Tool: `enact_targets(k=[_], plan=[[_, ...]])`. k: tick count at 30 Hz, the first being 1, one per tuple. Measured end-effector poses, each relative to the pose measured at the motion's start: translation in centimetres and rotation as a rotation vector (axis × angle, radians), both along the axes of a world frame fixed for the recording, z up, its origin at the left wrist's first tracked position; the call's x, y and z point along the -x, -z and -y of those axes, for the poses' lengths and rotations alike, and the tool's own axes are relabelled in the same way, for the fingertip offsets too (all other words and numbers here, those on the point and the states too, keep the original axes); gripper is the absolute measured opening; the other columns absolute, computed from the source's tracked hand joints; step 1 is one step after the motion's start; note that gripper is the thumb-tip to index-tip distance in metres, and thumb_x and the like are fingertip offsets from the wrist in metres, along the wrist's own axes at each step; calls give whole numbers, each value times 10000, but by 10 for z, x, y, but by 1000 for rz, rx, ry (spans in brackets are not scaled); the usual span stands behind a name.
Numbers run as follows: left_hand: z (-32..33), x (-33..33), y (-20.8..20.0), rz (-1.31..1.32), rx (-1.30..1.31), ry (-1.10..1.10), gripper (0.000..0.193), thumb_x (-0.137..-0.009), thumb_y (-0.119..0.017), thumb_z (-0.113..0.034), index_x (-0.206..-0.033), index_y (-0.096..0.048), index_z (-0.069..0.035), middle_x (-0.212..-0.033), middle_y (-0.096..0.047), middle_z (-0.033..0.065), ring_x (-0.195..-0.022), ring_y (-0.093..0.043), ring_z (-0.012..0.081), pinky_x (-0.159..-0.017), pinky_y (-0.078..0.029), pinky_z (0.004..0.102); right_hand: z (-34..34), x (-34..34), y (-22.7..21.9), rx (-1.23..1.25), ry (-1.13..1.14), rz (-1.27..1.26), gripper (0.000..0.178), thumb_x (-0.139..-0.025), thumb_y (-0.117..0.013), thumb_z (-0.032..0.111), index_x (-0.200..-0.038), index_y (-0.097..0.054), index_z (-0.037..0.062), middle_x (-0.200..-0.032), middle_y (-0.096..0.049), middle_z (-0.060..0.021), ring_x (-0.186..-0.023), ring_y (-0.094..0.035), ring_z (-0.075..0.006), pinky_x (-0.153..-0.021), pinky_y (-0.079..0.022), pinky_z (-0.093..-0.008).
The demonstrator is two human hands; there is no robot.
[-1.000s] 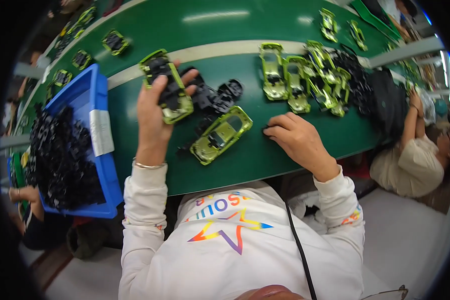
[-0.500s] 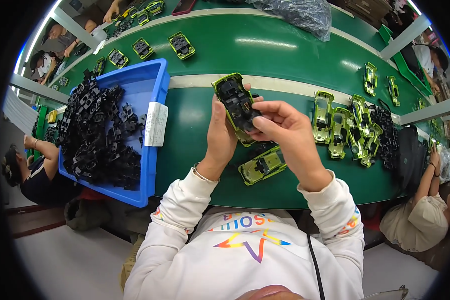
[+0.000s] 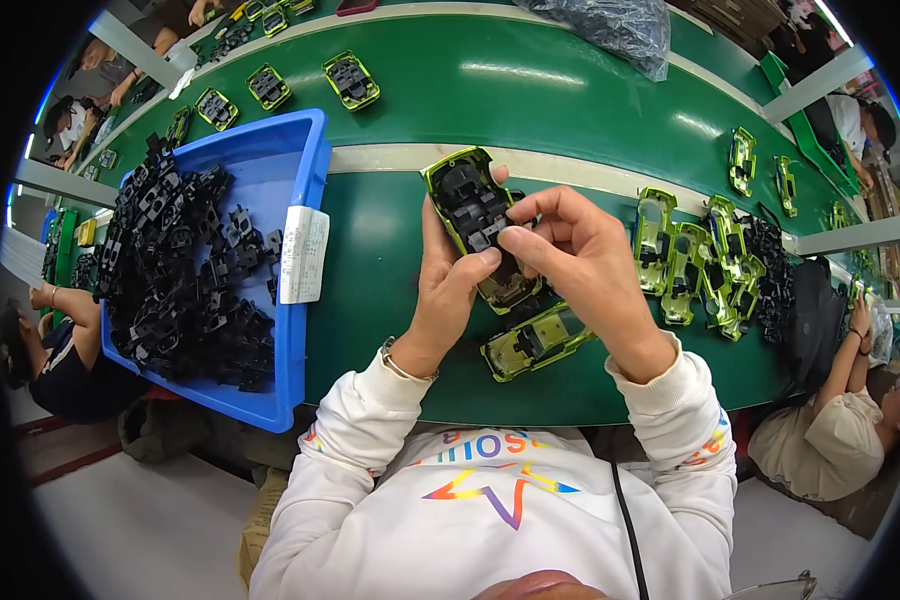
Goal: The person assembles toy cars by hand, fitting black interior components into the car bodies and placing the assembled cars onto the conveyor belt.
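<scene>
My left hand (image 3: 440, 300) is closed around a yellow-green toy car body (image 3: 436, 182), its hollow underside turned up. A black plastic seat piece (image 3: 467, 200) sits within the shell. With thumb and index finger, my right hand (image 3: 592, 262) pinches at the lower part of that black piece, its fingertips partly hiding it. My left thumb presses on the same lower area. Just below both hands, another yellow-green car body (image 3: 536, 340) lies on the green table.
A blue bin (image 3: 290, 345) heaped with black plastic parts (image 3: 185, 270) stands at left. Several yellow-green car bodies (image 3: 682, 272) and a black parts pile (image 3: 767, 275) lie at right. Across the pale strip, several filled bodies (image 3: 351, 80) rest on green. Other people work on both sides.
My left thumb has come down onto the lower part of the black piece. My right fingers stay at the shell, shifted slightly. The whole view has shifted a little.
</scene>
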State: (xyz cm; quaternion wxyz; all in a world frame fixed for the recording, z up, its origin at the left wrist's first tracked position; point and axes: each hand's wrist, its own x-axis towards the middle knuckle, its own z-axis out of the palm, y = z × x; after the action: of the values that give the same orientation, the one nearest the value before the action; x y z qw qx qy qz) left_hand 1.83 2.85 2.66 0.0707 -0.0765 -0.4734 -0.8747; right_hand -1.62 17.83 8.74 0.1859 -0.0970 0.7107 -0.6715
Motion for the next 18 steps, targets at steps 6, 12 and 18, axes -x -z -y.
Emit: enact_targets(k=[6, 12, 18], plan=[[-2, 1, 3, 66, -78, 60, 718, -830, -530, -109, -1494, -264, -37, -1490, -440, 169, -1299, -523, 267, -1103, -430, 416, 0, -3, 12, -169, 88, -297, 210, -840, -762, 77, -1010, -648, 32, -803, -646, -4, -665, -563, -72, -590, -453, -224], [-5, 2, -2, 156, -130, 47, 674, -835, -471, -118, -1476, -291, -16, -1457, -464, 191, -1238, -568, 281, -1080, -458, 412, 7, -2, 21, -87, 151, -280, 321, -840, -778, 103, -1125, -639, 50, -899, -601, 25, -750, -512, -27, -613, -412, -186], [-4, -2, 10, 263, -24, 5, 636, -833, -463, -106, -1445, -325, -2, -1305, -571, 176, -1177, -601, 276, -1028, -497, 408, 7, 1, 25, -25, 100, -48, 428, -870, -737, 123, -1264, -601, 27, -999, -615, -21, -830, -543, -64, -724, -468, -217]])
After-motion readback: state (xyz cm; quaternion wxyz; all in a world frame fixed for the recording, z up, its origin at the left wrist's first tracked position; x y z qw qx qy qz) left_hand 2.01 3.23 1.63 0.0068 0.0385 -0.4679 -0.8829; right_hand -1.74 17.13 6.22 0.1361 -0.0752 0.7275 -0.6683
